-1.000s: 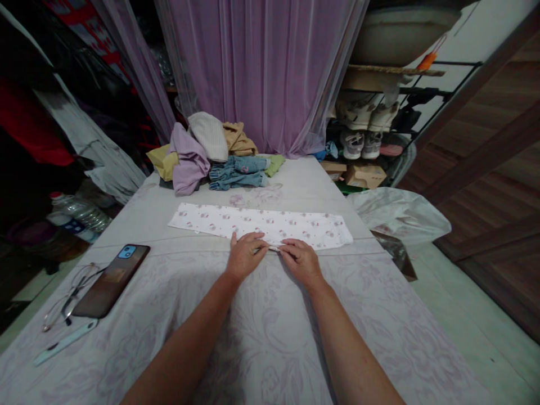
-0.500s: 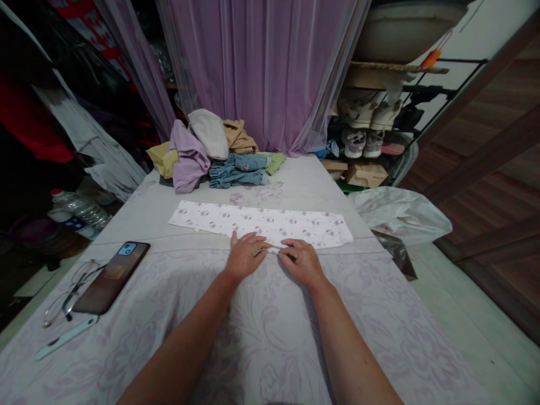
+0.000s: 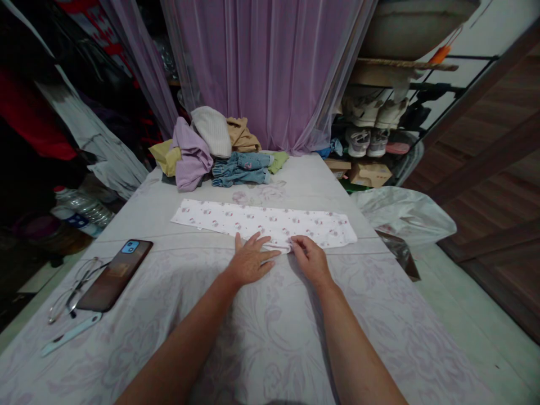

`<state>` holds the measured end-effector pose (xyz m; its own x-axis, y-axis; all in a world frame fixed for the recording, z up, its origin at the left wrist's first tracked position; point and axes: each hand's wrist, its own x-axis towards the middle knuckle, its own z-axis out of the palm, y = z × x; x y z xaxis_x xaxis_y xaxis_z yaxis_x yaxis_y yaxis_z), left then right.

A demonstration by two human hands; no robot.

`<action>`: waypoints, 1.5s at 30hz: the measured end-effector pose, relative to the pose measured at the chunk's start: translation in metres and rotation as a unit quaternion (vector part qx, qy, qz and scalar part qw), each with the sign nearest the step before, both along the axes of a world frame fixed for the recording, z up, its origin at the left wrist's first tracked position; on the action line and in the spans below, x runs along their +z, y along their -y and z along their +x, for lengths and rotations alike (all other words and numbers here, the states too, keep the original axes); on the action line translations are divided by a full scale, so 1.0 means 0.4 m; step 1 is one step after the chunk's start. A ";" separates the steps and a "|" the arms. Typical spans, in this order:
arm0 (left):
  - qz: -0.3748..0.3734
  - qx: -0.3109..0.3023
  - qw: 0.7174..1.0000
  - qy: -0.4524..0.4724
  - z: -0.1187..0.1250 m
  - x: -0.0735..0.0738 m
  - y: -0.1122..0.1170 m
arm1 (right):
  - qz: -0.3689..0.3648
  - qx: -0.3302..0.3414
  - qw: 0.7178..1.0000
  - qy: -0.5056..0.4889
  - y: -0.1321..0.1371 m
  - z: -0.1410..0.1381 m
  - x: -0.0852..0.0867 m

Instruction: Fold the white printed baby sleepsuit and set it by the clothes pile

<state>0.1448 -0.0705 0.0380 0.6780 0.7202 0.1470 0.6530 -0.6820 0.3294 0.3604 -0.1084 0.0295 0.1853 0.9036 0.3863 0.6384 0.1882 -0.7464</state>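
A long white garment with small pink prints (image 3: 261, 220) lies flat across the covered table (image 3: 261, 337), folded into a narrow strip. My left hand (image 3: 251, 260) rests palm down on its near edge, fingers stretched out and flat. Just to the right, my right hand (image 3: 310, 257) has its fingers curled onto the same near edge, pinching the cloth.
A heap of clothes (image 3: 213, 149) sits at the table's far end before a purple curtain (image 3: 265, 67). A phone (image 3: 115, 274), glasses (image 3: 70, 292) and a white tool (image 3: 70, 334) lie at the left. Plastic bottles (image 3: 82, 208) stand left; a shoe rack (image 3: 375, 129) and a plastic bag (image 3: 403, 214) right.
My left hand has flattened out with its fingers spread on the garment's edge. My right hand has shifted slightly right along that edge.
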 end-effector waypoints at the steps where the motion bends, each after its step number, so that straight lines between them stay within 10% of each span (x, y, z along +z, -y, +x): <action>1: 0.005 0.002 1.000 0.000 0.003 0.000 0.005 | 0.001 0.007 1.000 0.006 0.000 0.000 -0.001; 23: -0.052 -0.035 0.998 0.008 0.030 0.017 0.014 | 0.038 0.060 0.990 0.124 -0.006 0.009 -0.011; 35: -0.008 0.048 0.982 0.184 -0.002 -0.036 -0.046 | 0.011 0.082 0.989 0.125 0.001 0.014 0.002; 45: 0.004 0.071 0.990 0.123 0.009 -0.002 -0.054 | -0.012 0.082 0.991 0.105 0.001 0.011 0.015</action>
<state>0.1485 -0.0489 0.0371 0.5136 0.8039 0.3000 0.6432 -0.5921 0.4855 0.3647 -0.1088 0.0356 -0.0471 0.9240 0.3795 0.7429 0.2863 -0.6050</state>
